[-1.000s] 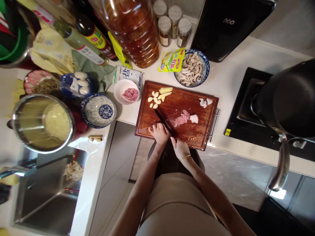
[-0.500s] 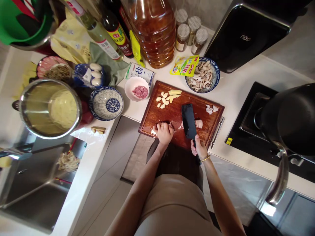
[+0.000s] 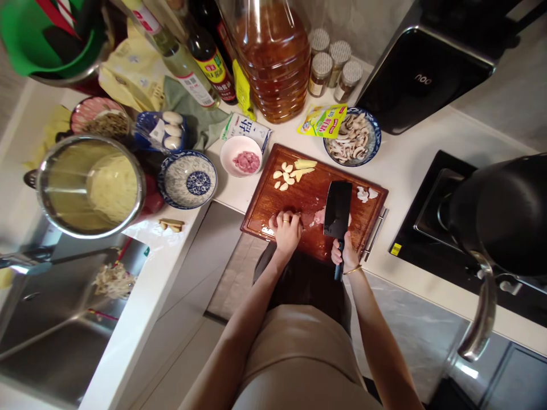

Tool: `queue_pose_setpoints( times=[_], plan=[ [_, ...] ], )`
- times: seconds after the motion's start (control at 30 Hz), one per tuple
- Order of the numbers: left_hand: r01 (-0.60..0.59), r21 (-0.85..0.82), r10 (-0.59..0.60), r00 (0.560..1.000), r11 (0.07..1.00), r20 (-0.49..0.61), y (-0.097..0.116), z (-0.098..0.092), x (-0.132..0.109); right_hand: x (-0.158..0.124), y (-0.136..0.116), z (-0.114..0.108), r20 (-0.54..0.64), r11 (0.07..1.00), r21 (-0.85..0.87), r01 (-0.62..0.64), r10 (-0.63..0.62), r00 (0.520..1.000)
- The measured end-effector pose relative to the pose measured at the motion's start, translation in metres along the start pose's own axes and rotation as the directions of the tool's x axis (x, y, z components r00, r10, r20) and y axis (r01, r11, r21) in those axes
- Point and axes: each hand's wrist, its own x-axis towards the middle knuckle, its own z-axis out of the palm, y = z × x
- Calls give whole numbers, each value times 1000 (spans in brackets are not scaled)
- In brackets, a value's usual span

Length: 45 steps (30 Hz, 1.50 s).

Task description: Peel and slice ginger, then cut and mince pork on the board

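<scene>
My right hand (image 3: 345,254) grips the handle of a black cleaver (image 3: 337,209), its blade over the right half of a brown wooden cutting board (image 3: 260,212). Pink meat (image 3: 318,216) lies at the blade's left edge, and a little more shows at its right; the rest is under the blade. Near the board's front left, my left hand (image 3: 287,232) rests with curled fingers. What lies under those fingertips is hidden. Behind the hands on the board are peeled garlic cloves (image 3: 284,175), pale yellow ginger pieces (image 3: 305,165) and whitish scraps (image 3: 366,194).
A white bowl of cut meat (image 3: 245,162), a patterned empty bowl (image 3: 188,179) and a steel pot (image 3: 141,199) stand left. Sliced mushrooms fill a blue-rimmed bowl (image 3: 354,136) behind the board. Right is a stove with a black pan (image 3: 504,222); a sink (image 3: 51,319) is far left.
The cleaver has shifted right across the meat, uncovering pink meat at its left and covering most of the piece at its right. My left hand stays at about the same spot on the board.
</scene>
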Motion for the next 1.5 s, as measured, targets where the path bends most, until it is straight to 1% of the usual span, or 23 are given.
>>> queue_pose_setpoints(
  times=[0.17,0.23,0.3,0.33,0.4,0.43,0.5,0.57,0.63,0.73,0.8,0.83,0.9,0.97,1.0,1.03,1.1,1.17,1.23,1.3,1.4,1.43,1.5],
  plan=[
    [-52,-141,57,998,989,32,19,-13,9,-8,1,2,81,999,32,12,-15,997],
    [-45,-273,62,997,961,54,30,-17,19,-13,0,2,140,999,51,-6,-2,990],
    [4,-462,53,993,887,109,39,-19,30,-18,-2,1,201,997,73,-36,21,979],
    [47,-579,57,986,814,160,42,-20,36,-21,-2,0,230,995,84,-51,30,973],
    [186,-798,109,948,573,299,46,-20,46,-25,-4,0,279,992,107,-68,36,960],
    [276,-864,147,919,421,365,47,-19,49,-27,-5,0,291,991,116,-70,33,956],
    [437,-887,218,861,147,460,48,-19,50,-29,-7,1,289,990,124,-62,24,957],
    [515,-857,250,830,0,499,48,-18,48,-30,-9,1,270,992,120,-48,14,963],
    [528,-848,260,825,-40,502,48,-17,45,-31,-11,2,258,993,116,-38,7,966],
    [500,-866,232,842,4,487,47,-16,43,-33,-12,0,247,993,111,-27,-1,969],
    [437,-893,223,865,109,450,45,-13,44,-33,-12,-3,235,993,120,-9,-19,972],
    [373,-903,235,878,211,417,44,-11,45,-34,-12,-5,226,992,128,5,-34,974],
    [169,-849,253,909,501,331,41,-5,48,-35,-13,-9,200,989,144,38,-67,978],
    [-45,-634,249,939,772,236,39,1,50,-36,-14,-12,167,987,147,67,-92,982],
    [-114,-503,239,952,857,191,38,3,51,-37,-15,-13,150,987,142,77,-98,984],
    [-154,-388,227,962,909,150,37,5,52,-37,-16,-14,133,988,133,84,-102,986],
    [-191,-250,222,970,949,102,35,4,54,-39,-16,-13,96,990,102,98,-108,990],
    [-202,-207,223,971,957,87,32,-2,54,-41,-16,-10,24,990,38,135,-136,990],
    [-176,-200,192,979,964,66,25,-12,50,-45,-12,-5,-69,973,-119,197,-206,976],
    [-103,-186,107,994,977,13,15,-21,41,-50,-6,4,-131,877,-406,256,-333,934],
    [27,-145,-36,998,989,-61,-2,-27,19,-56,9,22,-74,522,-807,274,-551,832],
    [52,-125,-60,996,991,-62,-7,-26,11,-57,15,29,-33,405,-875,264,-595,803],
    [67,-86,-71,996,994,-46,-13,-20,-2,-57,28,42,31,241,-941,235,-633,773]
  ],
)
